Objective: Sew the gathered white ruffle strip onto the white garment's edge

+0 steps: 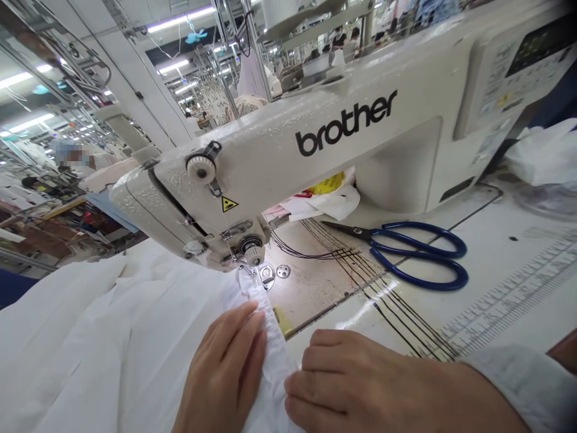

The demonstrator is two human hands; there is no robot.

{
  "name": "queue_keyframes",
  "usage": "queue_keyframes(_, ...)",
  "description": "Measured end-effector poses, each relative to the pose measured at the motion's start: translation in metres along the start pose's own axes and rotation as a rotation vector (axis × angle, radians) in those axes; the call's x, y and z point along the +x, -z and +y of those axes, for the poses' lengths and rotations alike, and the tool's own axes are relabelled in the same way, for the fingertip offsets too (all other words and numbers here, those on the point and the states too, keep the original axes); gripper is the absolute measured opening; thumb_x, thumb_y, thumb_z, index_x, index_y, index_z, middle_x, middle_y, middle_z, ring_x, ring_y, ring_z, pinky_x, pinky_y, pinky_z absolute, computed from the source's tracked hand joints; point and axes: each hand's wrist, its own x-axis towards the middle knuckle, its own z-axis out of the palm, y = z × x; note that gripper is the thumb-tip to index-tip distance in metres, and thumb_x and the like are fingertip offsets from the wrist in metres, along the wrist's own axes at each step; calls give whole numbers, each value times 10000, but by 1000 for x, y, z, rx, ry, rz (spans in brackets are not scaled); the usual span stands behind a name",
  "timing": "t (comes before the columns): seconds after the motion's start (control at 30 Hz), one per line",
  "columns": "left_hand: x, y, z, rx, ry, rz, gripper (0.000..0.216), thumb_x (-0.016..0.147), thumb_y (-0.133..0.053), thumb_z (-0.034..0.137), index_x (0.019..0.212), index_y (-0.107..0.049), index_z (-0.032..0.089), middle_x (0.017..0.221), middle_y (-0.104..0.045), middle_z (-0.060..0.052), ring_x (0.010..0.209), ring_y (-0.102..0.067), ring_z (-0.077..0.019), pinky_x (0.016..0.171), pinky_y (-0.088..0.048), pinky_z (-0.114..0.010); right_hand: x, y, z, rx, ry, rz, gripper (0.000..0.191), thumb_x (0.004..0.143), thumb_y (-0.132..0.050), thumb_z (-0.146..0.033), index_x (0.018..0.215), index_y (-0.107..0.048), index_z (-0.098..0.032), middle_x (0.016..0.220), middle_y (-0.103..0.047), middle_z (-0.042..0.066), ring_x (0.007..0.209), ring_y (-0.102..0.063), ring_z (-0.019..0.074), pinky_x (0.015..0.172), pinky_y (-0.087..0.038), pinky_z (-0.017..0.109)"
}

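White cloth (135, 337) covers the lower left of the view, and a folded strip of it (265, 337) runs up to the presser foot (250, 255) of a white Brother industrial sewing machine (288, 162). My left hand (223, 367) lies on the cloth with its fingers against the fold. From the right, my right hand (360, 385) presses its fingertips on the same fold. The needle and the cloth under the foot are hidden by the machine head and the fold.
Blue-handled scissors (396, 252) lie on the white sewing table (496, 264), which has a printed ruler scale (509, 294) and black threads. Behind the machine sit white fabric pieces (320, 201) and a plastic-wrapped bundle (545, 156). A co-worker (90, 174) stands at the far left.
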Motion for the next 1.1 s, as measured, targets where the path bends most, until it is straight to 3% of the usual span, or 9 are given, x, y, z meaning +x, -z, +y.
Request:
queue_keyframes(0.17, -5, 2, -4, -12, 49, -53, 303, 911, -524, 147, 1209, -573, 169, 1303, -587, -67, 1244, -527, -158, 1089, -412, -259, 1, 3, -2, -10, 7, 19, 238, 1026, -371, -137, 1067, -601, -98, 978, -649, 39, 800, -496, 163, 818, -396, 319)
queue_keyframes(0.4, -3, 4, -13, -46, 97, -132, 297, 922, -519, 200, 1214, -564, 226, 1327, -581, -52, 1214, -563, -166, 1043, -480, -289, 5, 8, -3, -9, -41, -51, 104, 980, -500, -130, 960, -602, -120, 932, -638, 20, 799, -490, 158, 784, -386, 295)
queue_keyframes(0.57, 9, -1, -30, -83, 115, -134, 251, 922, -514, 192, 1157, -590, 234, 1269, -607, -59, 1179, -583, -179, 1014, -501, -318, 21, 9, 11, -49, -115, -161, 103, 923, -544, -72, 912, -636, -119, 883, -650, 32, 809, -517, 182, 707, -405, 311)
queue_keyframes(0.7, 19, -3, -39, -104, 112, -121, 217, 913, -530, 195, 1114, -607, 222, 1226, -620, -65, 1136, -605, -182, 982, -514, -316, 29, 5, 20, -42, -107, -73, 146, 924, -533, -70, 997, -655, -107, 923, -666, 44, 857, -535, 191, 719, -409, 321)
queue_keyframes(0.9, 18, 0, -36, -88, -85, 30, 289, 820, -615, 63, 1077, -619, 193, 1097, -668, -75, 1069, -611, -209, 932, -520, -371, 27, 0, 17, -154, -67, -39, 151, 938, -530, -83, 841, -642, -119, 816, -640, 23, 734, -498, 170, 642, -391, 310)
queue_keyframes(1.1, 13, -1, -38, -156, -78, -29, 283, 829, -612, 51, 1069, -647, 198, 1075, -700, -57, 1045, -638, -182, 931, -532, -331, 24, 2, 16, -181, -75, 5, 156, 930, -534, -74, 815, -628, -121, 811, -632, 26, 733, -488, 168, 628, -379, 304)
